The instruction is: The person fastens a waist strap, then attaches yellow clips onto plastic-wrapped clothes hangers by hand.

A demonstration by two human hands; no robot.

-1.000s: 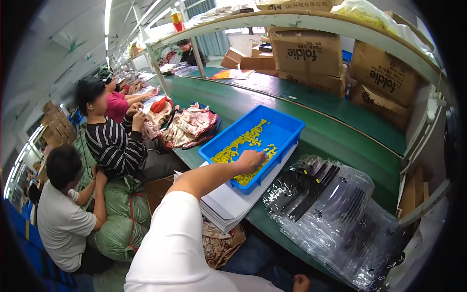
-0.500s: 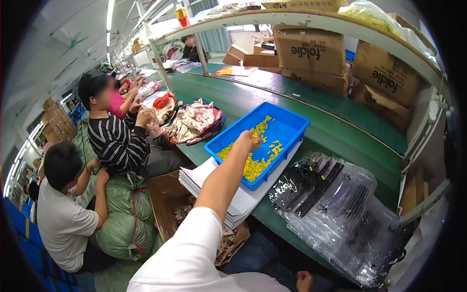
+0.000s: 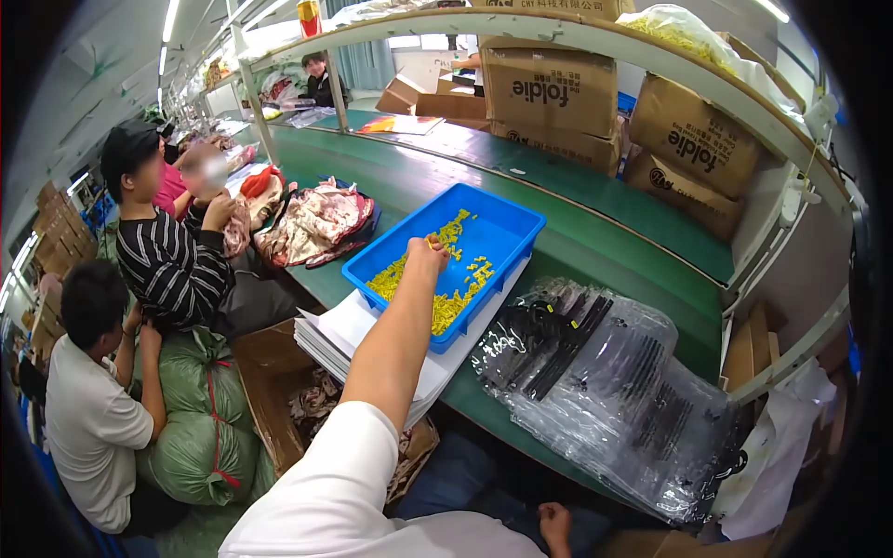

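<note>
the curled left hand [image 3: 429,249] seems to be picking at yellow bits [image 3: 445,311] in the blue tray [image 3: 490,226], but i cannot tell if it pinches any, and such tiny bits need a careful touch, while the right hand [image 3: 555,523] is low down, loosely bent.

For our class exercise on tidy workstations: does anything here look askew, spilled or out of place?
Yes, mildly: the white stack under the blue tray juts past the edge of the green table, above an open carton, with its sheets unevenly fanned. That looks askew.
</note>
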